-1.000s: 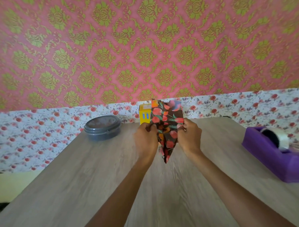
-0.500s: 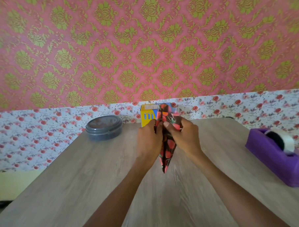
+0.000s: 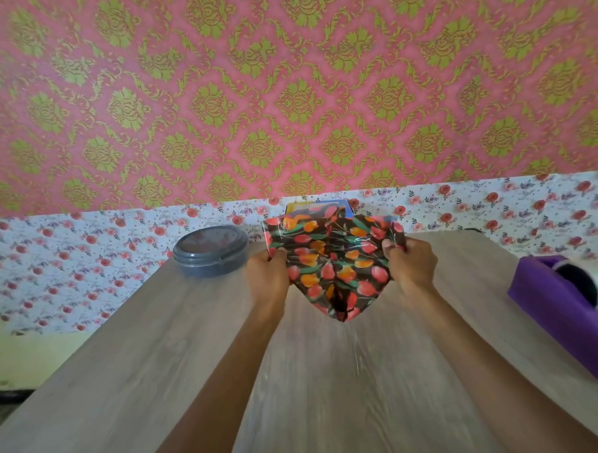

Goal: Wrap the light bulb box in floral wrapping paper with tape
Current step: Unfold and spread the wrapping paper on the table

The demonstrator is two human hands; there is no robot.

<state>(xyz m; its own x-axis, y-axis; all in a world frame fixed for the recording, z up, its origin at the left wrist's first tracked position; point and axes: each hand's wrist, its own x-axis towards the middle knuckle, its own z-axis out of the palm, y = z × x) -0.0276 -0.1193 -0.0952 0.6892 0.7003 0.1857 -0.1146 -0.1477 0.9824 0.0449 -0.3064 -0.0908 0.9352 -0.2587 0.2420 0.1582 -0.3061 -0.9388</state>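
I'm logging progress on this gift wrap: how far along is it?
Done: nothing yet; the light bulb box stands bare. In hand: the left hand and right hand pinch the floral wrapping paper, spread in front of the box. Left: wrap the box, then tape it from the tape dispenser.

Both bare forearms stretch forward. The left hand [image 3: 268, 276] and the right hand [image 3: 411, 262] are apart, each pinching the wrapping paper [image 3: 333, 262].

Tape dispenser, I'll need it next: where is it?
In the head view, the purple tape dispenser sits on the table at the far right, beyond the right hand, which pinches the floral wrapping paper.
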